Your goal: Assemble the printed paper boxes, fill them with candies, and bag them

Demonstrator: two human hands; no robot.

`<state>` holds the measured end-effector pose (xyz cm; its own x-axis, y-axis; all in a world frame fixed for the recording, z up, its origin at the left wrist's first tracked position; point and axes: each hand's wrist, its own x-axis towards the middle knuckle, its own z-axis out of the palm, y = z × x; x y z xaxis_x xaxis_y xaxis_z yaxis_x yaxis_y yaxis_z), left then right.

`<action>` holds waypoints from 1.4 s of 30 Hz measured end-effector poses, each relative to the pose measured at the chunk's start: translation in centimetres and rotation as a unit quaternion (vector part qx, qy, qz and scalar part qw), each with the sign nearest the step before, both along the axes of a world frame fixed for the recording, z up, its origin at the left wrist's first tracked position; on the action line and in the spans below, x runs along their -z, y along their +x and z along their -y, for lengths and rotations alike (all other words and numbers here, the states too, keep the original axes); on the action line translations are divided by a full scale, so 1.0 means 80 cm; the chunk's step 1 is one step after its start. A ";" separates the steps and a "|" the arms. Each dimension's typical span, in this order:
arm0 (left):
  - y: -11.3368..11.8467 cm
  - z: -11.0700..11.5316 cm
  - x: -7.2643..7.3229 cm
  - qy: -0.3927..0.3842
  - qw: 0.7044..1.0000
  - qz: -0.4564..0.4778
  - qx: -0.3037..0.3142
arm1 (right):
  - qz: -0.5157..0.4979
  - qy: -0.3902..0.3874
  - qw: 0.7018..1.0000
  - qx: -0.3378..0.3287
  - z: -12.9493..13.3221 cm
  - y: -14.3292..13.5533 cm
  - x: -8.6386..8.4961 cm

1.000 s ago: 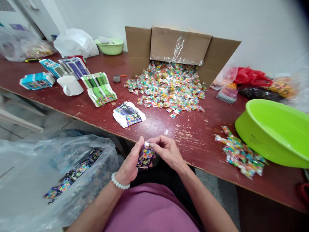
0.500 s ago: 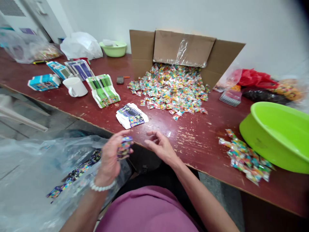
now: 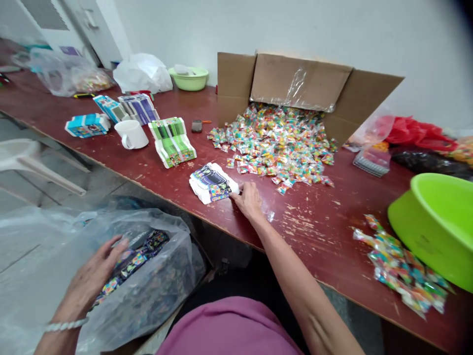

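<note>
At the table's front edge, my right hand [image 3: 249, 199] pinches the right corner of a flat purple and white carton [image 3: 212, 183]. My left hand [image 3: 96, 268] is over the large clear plastic bag [image 3: 173, 276], its fingers apart. Beneath and beside it, dark, colourful packets [image 3: 138, 259] lie in the bag; I see none in the hand. A stack of green cartons [image 3: 172, 141] stands behind the purple one. Wrapped sweets [image 3: 281, 143] spill from an open cardboard box [image 3: 301, 81] beyond my right hand.
A white mug [image 3: 133, 134] and blue cartons [image 3: 87, 125] stand left on the red table [image 3: 177, 190]. At right are a green basin [image 3: 439, 227] and a small sweet pile [image 3: 402, 266]. A white stool [image 3: 22, 153] is at far left.
My left hand has moved down left to the bag, and the small packet it held has left it. My right hand has reached forward and taken the purple carton's corner. The view has shifted slightly.
</note>
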<state>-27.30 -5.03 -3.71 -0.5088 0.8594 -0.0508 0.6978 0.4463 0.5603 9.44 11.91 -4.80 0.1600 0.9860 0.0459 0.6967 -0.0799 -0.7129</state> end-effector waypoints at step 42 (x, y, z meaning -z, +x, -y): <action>0.310 -0.033 -0.051 -0.011 0.791 0.560 0.248 | -0.316 0.025 0.945 -0.086 0.169 0.050 -0.063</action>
